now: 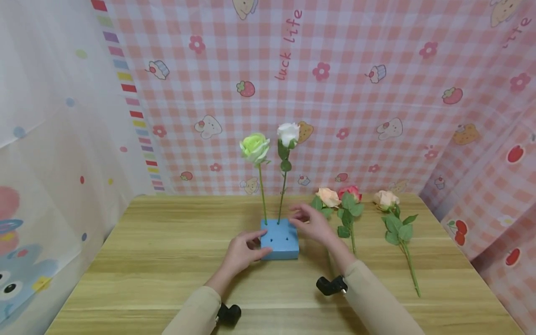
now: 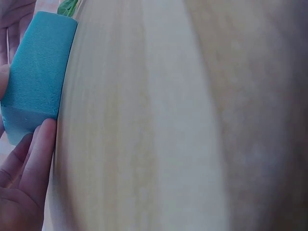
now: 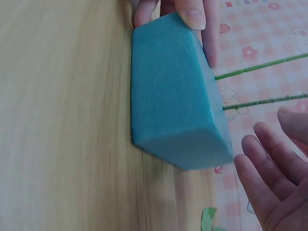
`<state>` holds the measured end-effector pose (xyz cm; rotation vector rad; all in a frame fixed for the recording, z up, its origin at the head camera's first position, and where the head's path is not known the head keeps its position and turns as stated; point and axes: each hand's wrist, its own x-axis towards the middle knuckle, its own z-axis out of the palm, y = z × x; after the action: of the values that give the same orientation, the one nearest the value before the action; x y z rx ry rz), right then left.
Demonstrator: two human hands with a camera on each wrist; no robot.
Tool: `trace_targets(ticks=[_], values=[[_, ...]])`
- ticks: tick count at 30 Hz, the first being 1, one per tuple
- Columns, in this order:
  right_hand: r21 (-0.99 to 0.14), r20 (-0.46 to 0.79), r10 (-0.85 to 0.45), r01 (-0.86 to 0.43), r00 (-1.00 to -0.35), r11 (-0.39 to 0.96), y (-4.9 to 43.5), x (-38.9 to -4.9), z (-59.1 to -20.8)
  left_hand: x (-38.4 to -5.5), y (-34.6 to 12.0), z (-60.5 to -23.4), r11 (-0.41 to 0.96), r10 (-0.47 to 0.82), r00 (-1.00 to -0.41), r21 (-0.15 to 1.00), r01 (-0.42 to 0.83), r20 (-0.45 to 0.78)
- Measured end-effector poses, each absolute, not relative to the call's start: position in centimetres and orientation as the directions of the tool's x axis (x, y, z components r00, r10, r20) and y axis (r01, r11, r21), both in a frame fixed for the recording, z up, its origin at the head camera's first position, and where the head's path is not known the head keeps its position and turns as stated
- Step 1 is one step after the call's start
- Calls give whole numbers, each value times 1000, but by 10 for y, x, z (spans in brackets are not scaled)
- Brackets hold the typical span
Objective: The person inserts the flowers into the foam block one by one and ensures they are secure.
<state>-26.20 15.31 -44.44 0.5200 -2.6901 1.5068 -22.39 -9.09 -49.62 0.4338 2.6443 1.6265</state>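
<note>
A blue foam block (image 1: 279, 255) rests on the table with two small dark marks on its top. Two artificial roses stand upright in its back part: a pale green rose (image 1: 255, 148) on the left, a white rose (image 1: 289, 135) on the right. My left hand (image 1: 243, 253) grips the block's left side, thumb at the front edge. In the right wrist view the green stems (image 3: 264, 101) rise from the block. Beside the block's right back corner, my right hand (image 1: 311, 222) has loosely extended fingers and holds nothing; whether a fingertip touches the corner I cannot tell.
Right of the block, a peach rose (image 1: 328, 197), a pink-red rose (image 1: 351, 193) and a pale peach rose (image 1: 386, 200) lie on the wooden table (image 1: 167, 260). My right forearm crosses over the peach rose's stem. A checked cloth (image 1: 343, 102) hangs behind the table.
</note>
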Motion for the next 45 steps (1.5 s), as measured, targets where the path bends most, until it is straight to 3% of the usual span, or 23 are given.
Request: trace_targets(ticks=[18,40,45], values=[[-813,149,-358,-320,-922,486,205,-236,-450,-225,-90,-499,414,255,-955,875,249,152],[-871,3,-311,-155,-950,466,292,-203,-443,-224,-91,-498,411,249,-956,877,249,155],[-891,19,-302,-153,-953,428,309,-200,-446,-224,-92,-497,415,252,-956,875,249,152]])
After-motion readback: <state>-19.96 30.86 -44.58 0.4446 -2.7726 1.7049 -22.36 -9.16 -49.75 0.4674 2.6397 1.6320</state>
